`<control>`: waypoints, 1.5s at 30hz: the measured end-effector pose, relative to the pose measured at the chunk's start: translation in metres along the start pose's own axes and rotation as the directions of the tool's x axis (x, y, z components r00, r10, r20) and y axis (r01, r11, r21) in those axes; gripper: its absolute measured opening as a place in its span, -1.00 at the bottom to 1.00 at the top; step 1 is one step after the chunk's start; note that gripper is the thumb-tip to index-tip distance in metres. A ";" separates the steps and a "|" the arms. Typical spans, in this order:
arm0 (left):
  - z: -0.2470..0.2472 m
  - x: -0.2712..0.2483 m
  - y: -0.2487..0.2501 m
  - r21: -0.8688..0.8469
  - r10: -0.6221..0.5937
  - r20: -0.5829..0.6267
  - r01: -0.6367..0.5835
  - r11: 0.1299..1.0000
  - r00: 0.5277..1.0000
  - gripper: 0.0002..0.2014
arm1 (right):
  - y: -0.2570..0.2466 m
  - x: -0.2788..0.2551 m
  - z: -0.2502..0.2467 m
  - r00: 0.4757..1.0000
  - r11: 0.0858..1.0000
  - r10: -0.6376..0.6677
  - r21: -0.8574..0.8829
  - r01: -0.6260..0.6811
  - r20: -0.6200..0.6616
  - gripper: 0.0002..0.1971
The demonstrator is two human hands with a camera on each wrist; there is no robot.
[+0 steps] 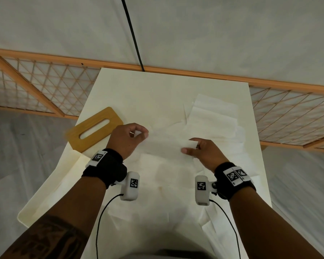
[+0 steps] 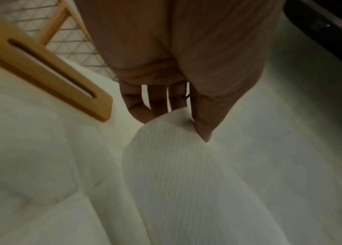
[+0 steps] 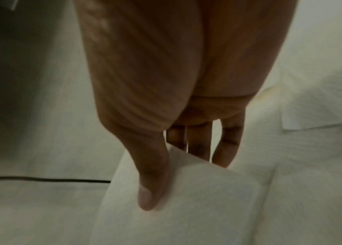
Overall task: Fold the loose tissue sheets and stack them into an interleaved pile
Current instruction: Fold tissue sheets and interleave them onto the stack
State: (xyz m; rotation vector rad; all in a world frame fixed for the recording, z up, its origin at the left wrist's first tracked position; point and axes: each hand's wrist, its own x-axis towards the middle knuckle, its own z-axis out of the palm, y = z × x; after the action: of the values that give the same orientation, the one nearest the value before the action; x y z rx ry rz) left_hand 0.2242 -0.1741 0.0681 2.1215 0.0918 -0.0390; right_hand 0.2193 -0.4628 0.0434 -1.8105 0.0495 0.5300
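My cream-white rectangular table (image 1: 120, 86) carries a tan wooden tissue-box lid with an oval slot (image 1: 94, 129) at its left edge, a pile of white tissue sheets (image 1: 213, 118) far right, and loose sheets (image 1: 166, 212) near me.

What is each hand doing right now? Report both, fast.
Left hand: pinching the left end of the tissue sheet.
Right hand: pinching the right end of the same sheet, thumb on top.

A tissue sheet (image 1: 165, 144) is in the middle of the frame, on the surface (image 1: 138, 90). The lid (image 1: 94, 128) lies to its left. The tissue pile (image 1: 211, 118) lies at the upper right.
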 end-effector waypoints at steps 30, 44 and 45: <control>0.055 -0.030 -0.057 0.420 -0.251 0.440 0.049 0.906 0.863 -0.70 | 0.068 -0.031 0.036 0.967 0.806 0.252 -0.547 -0.227 -0.030 -0.65; 0.051 -0.014 -0.058 0.115 -0.295 0.351 0.272 0.955 0.889 -0.81 | 0.055 -0.019 0.026 0.982 0.916 0.127 -0.364 -0.170 -0.139 -0.87; 0.051 -0.012 -0.059 0.115 -0.309 0.331 0.287 0.951 0.892 -0.82 | 0.056 -0.016 0.026 0.979 0.927 0.132 -0.330 -0.178 -0.156 -0.84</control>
State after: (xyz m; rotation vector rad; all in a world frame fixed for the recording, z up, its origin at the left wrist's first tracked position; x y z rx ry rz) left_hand 0.2077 -0.1873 -0.0085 2.1132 0.2086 -0.6042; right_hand 0.1801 -0.4598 -0.0065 -2.1956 0.2037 0.5563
